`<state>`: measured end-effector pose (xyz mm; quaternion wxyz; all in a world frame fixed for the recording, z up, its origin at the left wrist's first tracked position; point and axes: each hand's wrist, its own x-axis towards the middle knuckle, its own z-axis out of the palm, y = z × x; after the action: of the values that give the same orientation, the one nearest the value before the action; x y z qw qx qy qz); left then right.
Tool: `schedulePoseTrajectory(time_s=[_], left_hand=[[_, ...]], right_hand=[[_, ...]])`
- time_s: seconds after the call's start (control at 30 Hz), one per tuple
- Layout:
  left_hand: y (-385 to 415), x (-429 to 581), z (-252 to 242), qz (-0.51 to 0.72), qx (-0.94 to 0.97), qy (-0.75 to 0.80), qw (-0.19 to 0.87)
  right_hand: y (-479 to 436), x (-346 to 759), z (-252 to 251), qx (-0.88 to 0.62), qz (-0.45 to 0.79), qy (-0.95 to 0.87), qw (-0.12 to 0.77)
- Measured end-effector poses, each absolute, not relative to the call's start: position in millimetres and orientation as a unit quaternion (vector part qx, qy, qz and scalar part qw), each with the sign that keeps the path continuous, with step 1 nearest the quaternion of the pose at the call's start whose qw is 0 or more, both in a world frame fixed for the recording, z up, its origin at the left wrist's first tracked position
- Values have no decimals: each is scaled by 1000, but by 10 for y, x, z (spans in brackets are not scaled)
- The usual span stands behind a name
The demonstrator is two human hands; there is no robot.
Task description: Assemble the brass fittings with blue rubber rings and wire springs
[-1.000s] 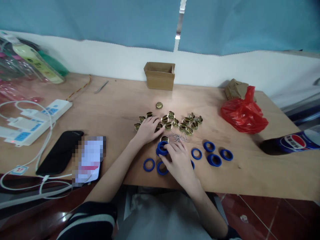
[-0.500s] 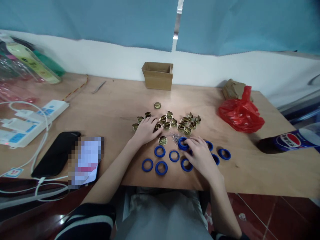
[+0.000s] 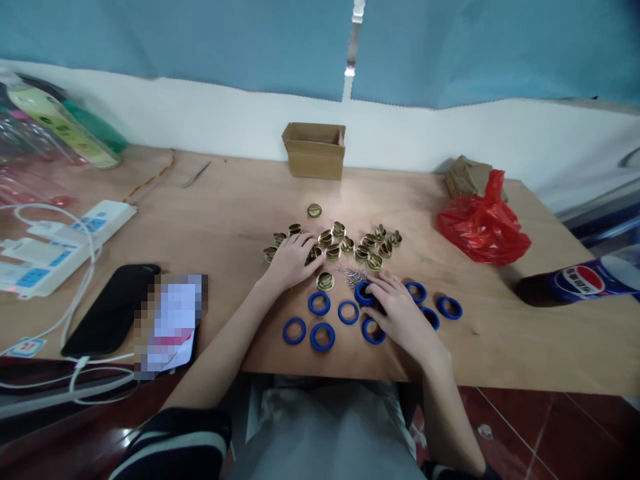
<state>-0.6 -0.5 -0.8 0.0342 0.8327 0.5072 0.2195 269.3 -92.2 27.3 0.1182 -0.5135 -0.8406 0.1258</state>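
My left hand (image 3: 294, 260) lies palm down over the left part of a group of round brass-coloured pieces (image 3: 333, 251) with raised fins. Its fingers are spread, and a piece partly shows by the thumb. My right hand (image 3: 395, 307) bends over several blue rings, its fingertips and thumb closed on one blue ring (image 3: 362, 294) at the left. Part of that ring is hidden by the fingers. Small silvery wire-like bits (image 3: 354, 275) lie just behind it. Other blue rings (image 3: 323, 337) lie flat nearer the table's front edge.
An open cardboard box (image 3: 315, 160) stands against the wall. To the right are a red plastic bag (image 3: 483, 227) and a cola bottle (image 3: 575, 281) on its side. Leftward lie a black phone (image 3: 113, 310), a lit phone (image 3: 175, 327), a power strip (image 3: 75, 250), cables and tweezers (image 3: 197, 175).
My right hand and the blue ring at its fingertips have shifted slightly towards me. My left hand stays in place over the brass-coloured pieces.
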Motion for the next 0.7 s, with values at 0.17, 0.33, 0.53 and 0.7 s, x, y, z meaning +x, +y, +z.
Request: schedulePoseTrajectory(time_s=[0.17,0.33,0.53,0.7], left_hand=[[-7,-5,-3,216,833,508,37],[-8,-6,-2,213,832,511,37],[-9,-5,10,214,831,512,44],[-5,-7,3,215,832,509,42]], right_hand=[[-928,2695,314,-509,121,-843,126],[-918,2677,399,-498,124,-846,148],[-901,2668,369,-494,108,-844,178],[-909,2741,455,-506,125,-830,200]])
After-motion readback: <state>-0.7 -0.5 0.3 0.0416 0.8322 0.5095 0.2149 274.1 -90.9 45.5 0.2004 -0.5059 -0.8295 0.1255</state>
